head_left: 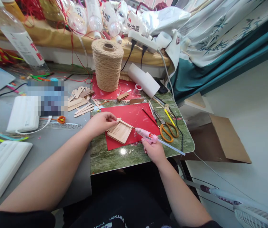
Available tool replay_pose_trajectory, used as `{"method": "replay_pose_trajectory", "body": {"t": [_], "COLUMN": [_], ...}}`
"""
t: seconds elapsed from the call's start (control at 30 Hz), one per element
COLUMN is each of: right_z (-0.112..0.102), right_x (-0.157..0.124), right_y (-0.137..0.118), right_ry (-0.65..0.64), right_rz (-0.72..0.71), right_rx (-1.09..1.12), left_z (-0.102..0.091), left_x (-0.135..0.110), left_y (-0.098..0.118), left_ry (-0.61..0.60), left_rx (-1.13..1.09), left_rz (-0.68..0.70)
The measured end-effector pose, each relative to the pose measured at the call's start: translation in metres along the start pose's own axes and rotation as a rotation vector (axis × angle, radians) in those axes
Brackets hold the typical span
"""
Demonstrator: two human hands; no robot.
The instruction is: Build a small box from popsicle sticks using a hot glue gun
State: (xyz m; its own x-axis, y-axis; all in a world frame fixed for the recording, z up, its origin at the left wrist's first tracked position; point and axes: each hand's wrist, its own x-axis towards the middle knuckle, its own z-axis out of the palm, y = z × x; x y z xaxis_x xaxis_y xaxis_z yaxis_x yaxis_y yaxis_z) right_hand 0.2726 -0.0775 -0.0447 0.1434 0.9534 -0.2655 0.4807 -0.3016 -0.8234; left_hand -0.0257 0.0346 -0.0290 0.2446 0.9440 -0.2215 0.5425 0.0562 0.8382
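Note:
My right hand (154,150) is closed round a pink hot glue gun (148,135), a long translucent glue stick (172,147) poking out of its back. The gun's nozzle meets the right corner of a small panel of wooden craft sticks (120,133), which has a raised stick along its far edge. With fingers pinched, my left hand (105,121) grips the panel's far left corner. Under the panel lies a red sheet (138,115) with glue strings on it.
Loose craft sticks (80,101) lie to the left. A big twine spool (107,65) stands at the back. On the right are orange-handled scissors (167,131) and a yellow pen (169,117). An open cardboard box (229,139) sits beyond the table edge.

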Motion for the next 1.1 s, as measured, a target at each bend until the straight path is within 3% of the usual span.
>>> {"method": "replay_pose_trajectory", "body": {"t": [0.73,1.1], "right_z": [-0.0039,0.0016], "right_x": [0.0006,0.0017], "right_y": [-0.0022,0.0068], "right_ry": [-0.036,-0.009], "right_rz": [-0.018,-0.003], "right_rx": [-0.031,0.32], "left_z": [0.0006,0.0015], "left_x": [-0.0021,0.0], "left_y": [0.0052,0.0014], "left_ry": [0.013,-0.002], "left_rx": [-0.01,-0.005], "left_rz": [-0.003,-0.007]}}
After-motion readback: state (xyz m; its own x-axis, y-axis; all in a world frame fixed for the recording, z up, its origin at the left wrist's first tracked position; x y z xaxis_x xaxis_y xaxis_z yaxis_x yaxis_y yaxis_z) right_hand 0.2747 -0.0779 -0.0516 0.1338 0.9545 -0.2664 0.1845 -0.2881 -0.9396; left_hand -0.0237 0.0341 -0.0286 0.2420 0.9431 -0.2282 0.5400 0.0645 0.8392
